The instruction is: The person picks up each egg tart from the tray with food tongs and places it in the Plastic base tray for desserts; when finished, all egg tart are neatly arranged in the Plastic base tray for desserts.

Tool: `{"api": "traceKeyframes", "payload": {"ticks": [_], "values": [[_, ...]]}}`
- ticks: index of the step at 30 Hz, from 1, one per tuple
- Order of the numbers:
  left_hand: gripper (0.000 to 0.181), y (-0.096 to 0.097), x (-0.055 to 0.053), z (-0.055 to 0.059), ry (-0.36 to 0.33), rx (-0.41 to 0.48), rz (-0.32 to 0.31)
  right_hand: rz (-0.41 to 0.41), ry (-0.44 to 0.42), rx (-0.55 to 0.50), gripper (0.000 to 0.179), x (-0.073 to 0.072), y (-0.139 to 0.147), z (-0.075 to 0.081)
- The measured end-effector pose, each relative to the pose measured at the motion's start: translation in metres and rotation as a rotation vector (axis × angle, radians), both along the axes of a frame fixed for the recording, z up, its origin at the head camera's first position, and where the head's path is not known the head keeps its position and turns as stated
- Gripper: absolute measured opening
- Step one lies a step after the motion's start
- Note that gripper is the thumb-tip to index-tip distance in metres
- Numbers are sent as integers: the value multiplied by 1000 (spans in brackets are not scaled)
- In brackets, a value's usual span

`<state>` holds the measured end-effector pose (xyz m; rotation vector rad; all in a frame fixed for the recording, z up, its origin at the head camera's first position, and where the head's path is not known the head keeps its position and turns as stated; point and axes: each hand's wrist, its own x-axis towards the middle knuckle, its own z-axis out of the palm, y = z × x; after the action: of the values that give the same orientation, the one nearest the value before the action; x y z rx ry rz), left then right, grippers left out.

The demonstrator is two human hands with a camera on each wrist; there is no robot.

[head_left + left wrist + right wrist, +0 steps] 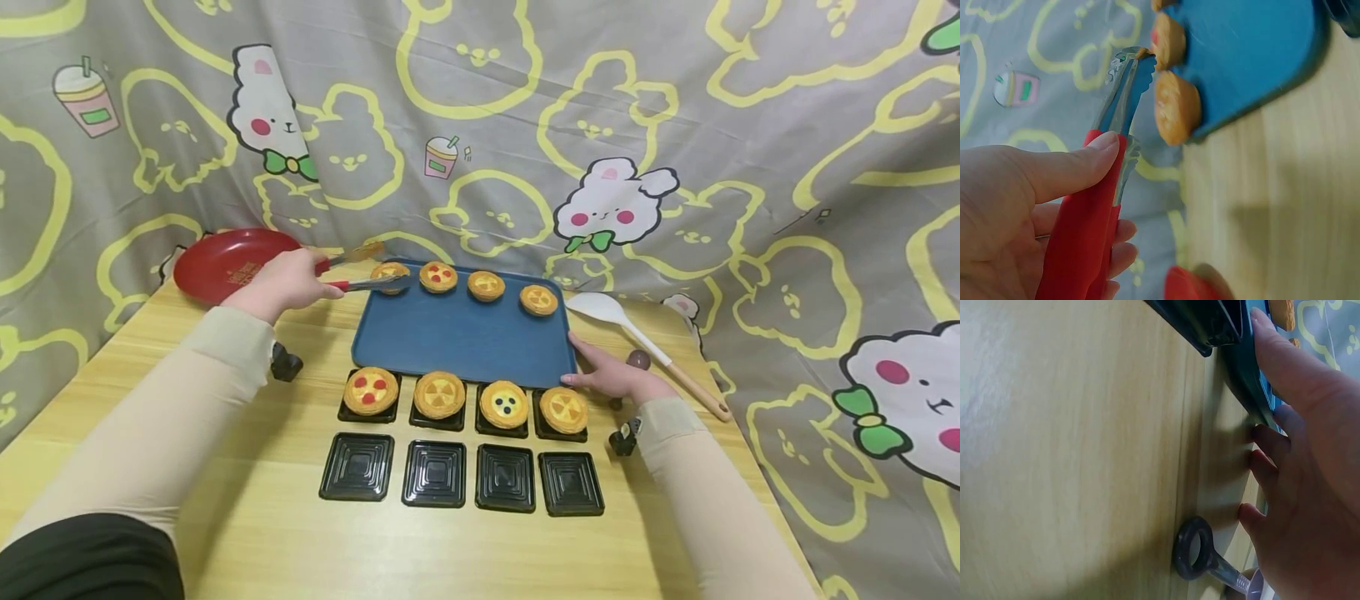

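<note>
My left hand (281, 285) grips red-handled tongs (1082, 231), the thumb lying along one handle. Spread apart, the tongs' arms reach over the far left corner of a blue baking tray (465, 337). In the head view, one tip overlaps the leftmost egg tart (388, 270); the other points past it, beyond the tray's back edge. Beside that tart, a red-dotted tart (438, 277) and plain tarts (486, 286) line the tray's back. My right hand (611, 375) touches the tray's near right corner, thumb at the rim (1257, 381) and other fingers spread beside it.
Several tarts (438, 394) sit on black square holders in front of the tray, with a row of bare holders (435, 473) nearer. A red pan (232, 258) stands back left. Rightward lie a white spoon (637, 333) with wooden handle and a dark ring-ended tool (1194, 550).
</note>
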<state>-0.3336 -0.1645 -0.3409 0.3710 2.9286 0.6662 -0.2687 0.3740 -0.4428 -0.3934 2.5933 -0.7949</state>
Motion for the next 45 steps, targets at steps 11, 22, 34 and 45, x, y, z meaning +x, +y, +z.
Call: {"api": "traceKeyframes", "payload": {"ticks": [11,22,34,45], "values": [[69,-12,-13,-25,-21,-3,-6,-3,2,18,100,3,-3,2],[72,-6,-16,-32,-26,-3,-2,9,36,25,98,11,-14,15],[68,-6,-7,-31,-10,13,21,-21,9,39,99,8,-14,15],[73,-27,46,9,23,47,-52,34,38,21,98,10,-10,11]]}}
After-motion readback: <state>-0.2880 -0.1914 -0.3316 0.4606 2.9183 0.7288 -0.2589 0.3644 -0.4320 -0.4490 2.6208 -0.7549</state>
